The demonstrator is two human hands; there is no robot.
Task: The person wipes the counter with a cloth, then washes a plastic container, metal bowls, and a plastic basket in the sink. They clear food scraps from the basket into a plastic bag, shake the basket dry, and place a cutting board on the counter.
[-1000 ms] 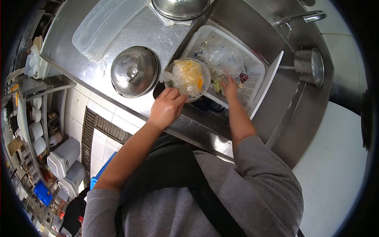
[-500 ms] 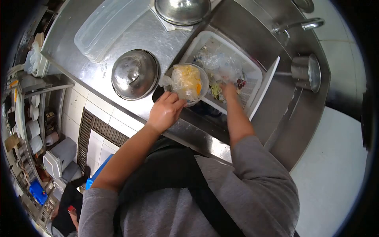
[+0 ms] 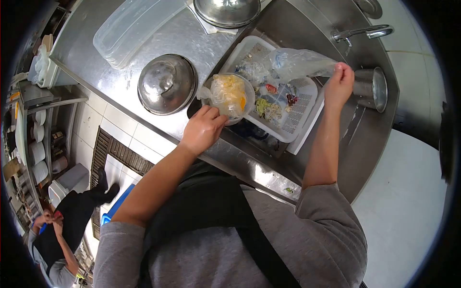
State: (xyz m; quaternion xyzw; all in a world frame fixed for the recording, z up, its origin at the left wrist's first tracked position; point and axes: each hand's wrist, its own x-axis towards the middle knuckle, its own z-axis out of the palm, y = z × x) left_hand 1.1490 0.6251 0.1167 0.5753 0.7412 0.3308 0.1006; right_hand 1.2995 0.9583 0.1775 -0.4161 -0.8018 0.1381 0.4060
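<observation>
My left hand [image 3: 204, 128] is closed on the near rim of a clear round container [image 3: 248, 96], which holds a knotted plastic bag of yellow food [image 3: 227, 92]. At the right, my right hand [image 3: 339, 84] pinches one end of a clear plastic bag [image 3: 302, 65], stretched out over a white perforated basket [image 3: 303, 113]. Inside the basket lie green and dark red food scraps [image 3: 268, 109] and more crumpled clear plastic. The basket sits in the metal sink.
An upturned steel bowl [image 3: 166, 84] and a long clear plastic container [image 3: 126, 36] stand on the counter. Another steel bowl [image 3: 227, 10] is behind. A faucet [image 3: 365, 32] and metal pot [image 3: 374, 89] are right. A person [image 3: 72, 221] stands lower left.
My right hand has moved up and right out of the basket, drawing the clear bag with it. My left hand stays at the container. The other person is now more in view.
</observation>
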